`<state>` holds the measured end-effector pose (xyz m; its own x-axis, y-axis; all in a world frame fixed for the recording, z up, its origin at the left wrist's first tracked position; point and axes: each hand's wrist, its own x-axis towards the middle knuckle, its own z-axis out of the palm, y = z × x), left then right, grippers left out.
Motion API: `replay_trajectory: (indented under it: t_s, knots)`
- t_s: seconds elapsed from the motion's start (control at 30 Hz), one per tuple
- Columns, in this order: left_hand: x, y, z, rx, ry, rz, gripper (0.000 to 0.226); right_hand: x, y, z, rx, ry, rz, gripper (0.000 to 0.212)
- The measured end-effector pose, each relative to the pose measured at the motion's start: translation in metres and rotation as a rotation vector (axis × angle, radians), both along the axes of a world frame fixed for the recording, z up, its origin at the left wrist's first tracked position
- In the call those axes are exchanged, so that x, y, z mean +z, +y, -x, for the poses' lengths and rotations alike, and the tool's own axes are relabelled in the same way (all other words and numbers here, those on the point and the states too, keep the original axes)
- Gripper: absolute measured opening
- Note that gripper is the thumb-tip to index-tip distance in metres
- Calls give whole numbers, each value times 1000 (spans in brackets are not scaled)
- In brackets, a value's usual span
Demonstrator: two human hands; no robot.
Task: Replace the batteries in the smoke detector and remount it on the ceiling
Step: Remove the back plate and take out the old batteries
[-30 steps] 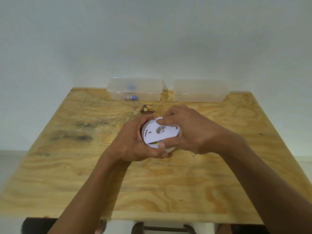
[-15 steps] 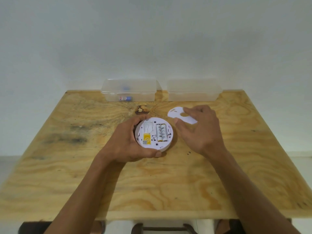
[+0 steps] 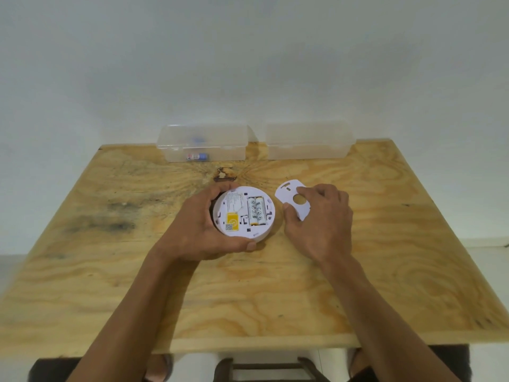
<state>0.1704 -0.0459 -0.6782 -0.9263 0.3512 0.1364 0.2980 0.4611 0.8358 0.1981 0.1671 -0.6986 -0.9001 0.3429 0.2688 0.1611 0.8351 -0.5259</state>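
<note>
Your left fingers curl around the far rim of the smoke detector while the thumb presses its near edge, so the left hand grasps the body from the side. The detector sits back-side up, low over or on the plywood table; you cannot tell which. Your right hand pinches the mounting plate between thumb and fingertips, just beside the detector and apart from it.

Judge the detector as light, rigid plastic with a smooth rim that can slip, so keep hold around the edge, not on the open back. The plate is likely thin and slightly flexible; grip it at its rim, clear of the round hole.

The two batteries lie side by side in the bay right of centre, uncovered, with no finger touching them. They should be small, hard and slick; pry from one end. Two clear boxes stand at the far edge; the left box shows a spare battery.
</note>
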Motion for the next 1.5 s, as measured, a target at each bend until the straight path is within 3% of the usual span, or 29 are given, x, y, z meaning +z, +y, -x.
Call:
replay_trajectory:
  t_s: [0.13, 0.23, 0.33, 0.43, 0.67, 0.93, 1.07, 1.27, 1.5]
  knots:
    - [1, 1, -3, -12, 7, -21, 116, 7, 0, -2, 31, 75, 49, 42]
    - [1, 2, -4, -11, 22, -27, 111, 23, -2, -5, 297, 209, 154, 36]
    - [0, 2, -4, -15, 13, -59, 105, 37, -9, -4, 583, 74, 103, 32]
    - [-1, 3, -4, -22, 28, -70, 101, 45, -12, 1, 686, -60, -27, 30]
    - [-5, 3, -2, -29, 51, -86, 93, 52, -16, 7, 750, -119, -250, 28]
    - [-2, 4, -1, -46, 72, -96, 85, 36, -16, -8, 710, 163, -456, 20]
    - [-3, 3, 1, -65, 86, -81, 84, 29, -16, -14, 694, 260, -455, 28]
    - [-2, 3, 1, -71, 102, -72, 84, 30, -21, -18, 662, 236, -401, 37]
    - [-4, 2, 1, -89, 102, -80, 83, 36, -14, -14, 737, 186, -324, 24]
